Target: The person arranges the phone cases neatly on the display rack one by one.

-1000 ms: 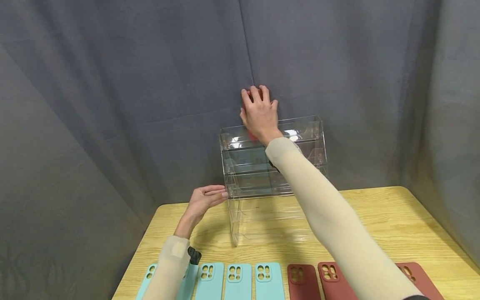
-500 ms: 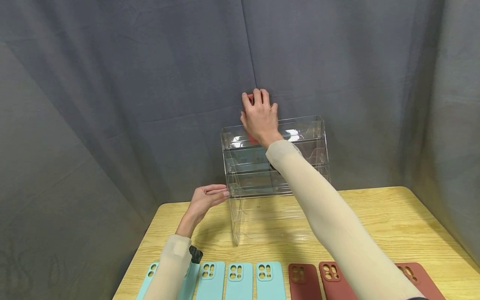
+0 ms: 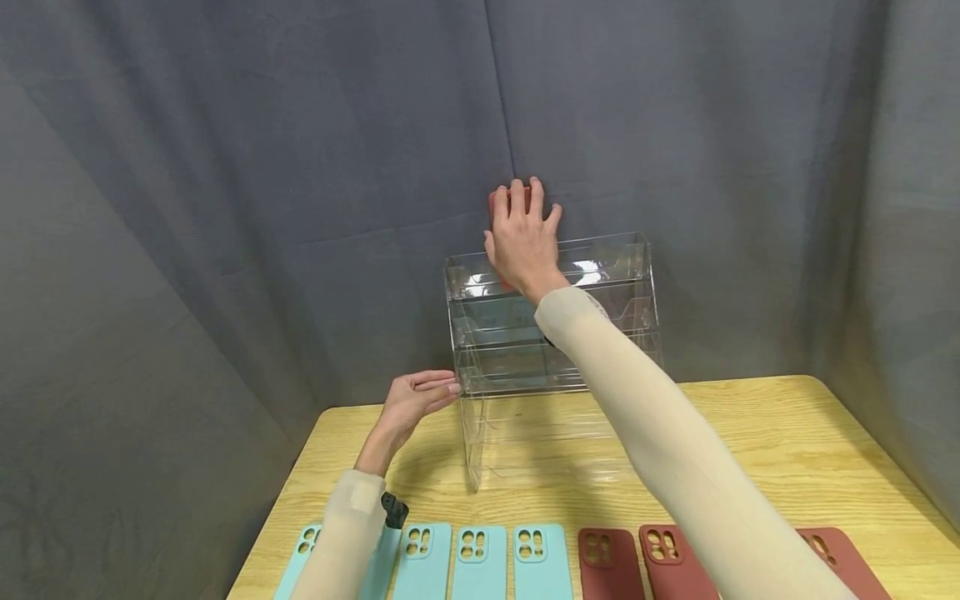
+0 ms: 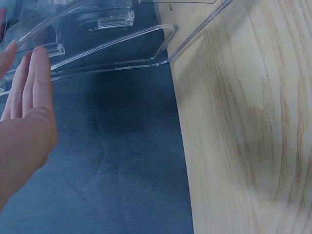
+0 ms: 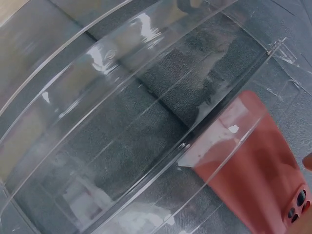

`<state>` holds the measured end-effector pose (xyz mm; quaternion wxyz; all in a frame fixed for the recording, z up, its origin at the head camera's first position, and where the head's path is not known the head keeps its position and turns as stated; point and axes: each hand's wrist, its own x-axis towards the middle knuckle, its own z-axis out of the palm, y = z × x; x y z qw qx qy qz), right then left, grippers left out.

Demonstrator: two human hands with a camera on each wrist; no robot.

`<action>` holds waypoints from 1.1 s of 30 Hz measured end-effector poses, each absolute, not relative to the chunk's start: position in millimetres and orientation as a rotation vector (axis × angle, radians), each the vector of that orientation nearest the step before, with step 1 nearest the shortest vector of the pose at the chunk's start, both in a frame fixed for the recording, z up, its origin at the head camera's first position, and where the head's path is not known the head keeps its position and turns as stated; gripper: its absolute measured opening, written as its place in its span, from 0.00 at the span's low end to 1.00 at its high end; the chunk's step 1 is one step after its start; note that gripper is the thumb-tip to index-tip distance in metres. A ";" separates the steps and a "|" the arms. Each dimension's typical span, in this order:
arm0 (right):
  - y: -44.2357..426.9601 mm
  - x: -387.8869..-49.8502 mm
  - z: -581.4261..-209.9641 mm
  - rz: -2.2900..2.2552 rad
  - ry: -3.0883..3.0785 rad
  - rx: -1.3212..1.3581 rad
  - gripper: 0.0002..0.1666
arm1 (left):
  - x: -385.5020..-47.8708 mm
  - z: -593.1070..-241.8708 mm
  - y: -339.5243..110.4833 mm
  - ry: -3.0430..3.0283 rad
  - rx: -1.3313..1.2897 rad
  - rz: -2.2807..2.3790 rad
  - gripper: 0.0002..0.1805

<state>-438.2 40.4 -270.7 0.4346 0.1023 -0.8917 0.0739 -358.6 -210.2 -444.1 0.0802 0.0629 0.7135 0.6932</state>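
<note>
A clear acrylic tiered rack (image 3: 551,333) stands at the back of the table. In its top tier is a red phone case (image 5: 248,170), upright, its lower end behind the clear front lip. My right hand (image 3: 522,242) lies over this case in the head view, fingers extended and spread along its upper part, hiding much of it. Only the fingertips' edges show in the right wrist view, close to the camera cutout. My left hand (image 3: 408,404) is at the rack's left side, fingers straight and tips at its edge; contact is hard to tell.
Along the front of the wooden table (image 3: 720,450) lie several light blue phone cases (image 3: 480,567) and, to their right, several red phone cases (image 3: 609,567). Grey curtains (image 3: 337,167) hang behind and at both sides. The left sleeve covers part of the blue row.
My right hand's fingers have straightened and spread, and the hand has shifted slightly right over the red phone case. My left hand stays at the rack's side.
</note>
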 end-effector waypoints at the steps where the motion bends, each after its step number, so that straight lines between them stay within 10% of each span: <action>1: 41.4 -437.8 -271.0 0.180 -2.212 0.260 0.41 | -358.8 -444.2 -210.4 2.131 0.187 2.076 0.24; 33: 133.9 -337.5 -292.5 0.379 -2.029 0.500 0.24 | -361.7 -442.2 -214.4 2.117 0.201 2.077 0.25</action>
